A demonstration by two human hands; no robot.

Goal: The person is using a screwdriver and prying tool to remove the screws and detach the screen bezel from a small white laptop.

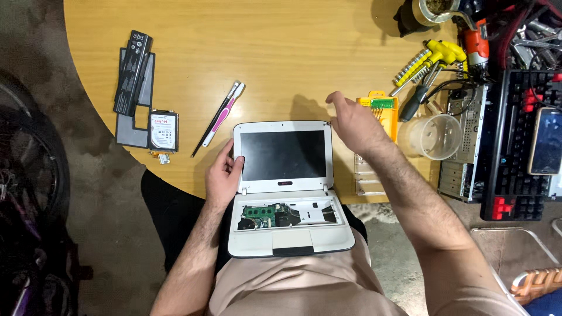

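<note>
A small white laptop (283,186) lies open on my lap and the table edge, its dark screen flat on the wood. The keyboard is off, so the green circuit board (260,215) shows in the base. My left hand (222,175) grips the screen's left edge. My right hand (350,120) hovers at the screen's top right corner, fingers apart, with nothing visible in it.
On the wooden table (252,47) lie a black battery and cover (133,82), a hard drive (163,131), tweezers and a pink tool (221,116), a yellow bit case (380,108), a clear plastic cup (433,136), yellow hex keys (430,58), a keyboard with a phone (544,140).
</note>
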